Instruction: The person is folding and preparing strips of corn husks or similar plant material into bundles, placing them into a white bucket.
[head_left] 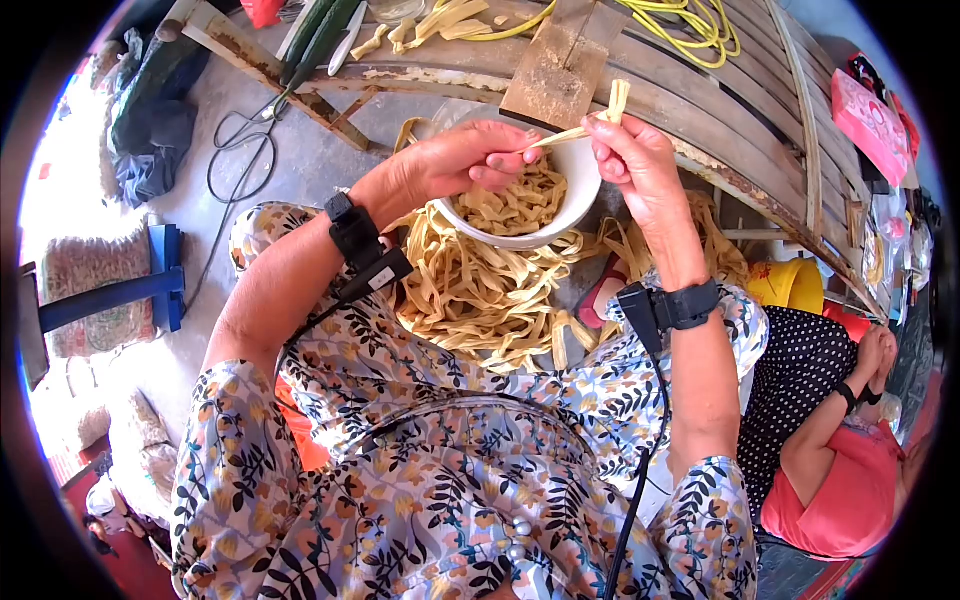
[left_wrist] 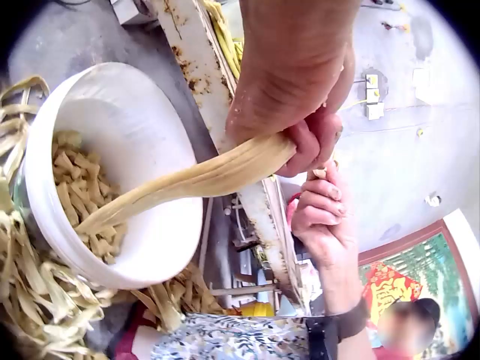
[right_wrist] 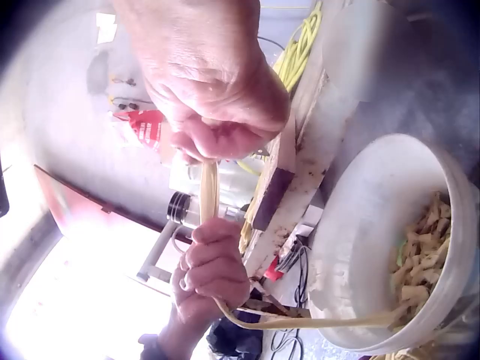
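A pale yellow strip (left_wrist: 202, 178) runs between both hands over a white bucket (head_left: 578, 190). The left hand (head_left: 470, 158) pinches it, and its long tail droops to the cut pieces (left_wrist: 82, 187) inside the bucket in the left wrist view. My right hand (head_left: 640, 165) pinches the strip between thumb and fingers, with a folded end standing up above them. The right wrist view shows a short taut stretch (right_wrist: 209, 192) between the right hand (right_wrist: 214, 97) above and the left hand (right_wrist: 214, 274) below. Long loose strips (head_left: 480, 300) lie heaped on the floor beside the bucket.
A slatted bench (head_left: 450, 82) with a rusty edge stands beyond the bucket, bearing a wooden board (head_left: 555, 85), cucumbers (head_left: 318, 40), a knife (head_left: 347, 40) and a yellow cord (head_left: 700, 30). A person in a red top (head_left: 840, 490) sits at right, near a yellow bucket (head_left: 788, 285).
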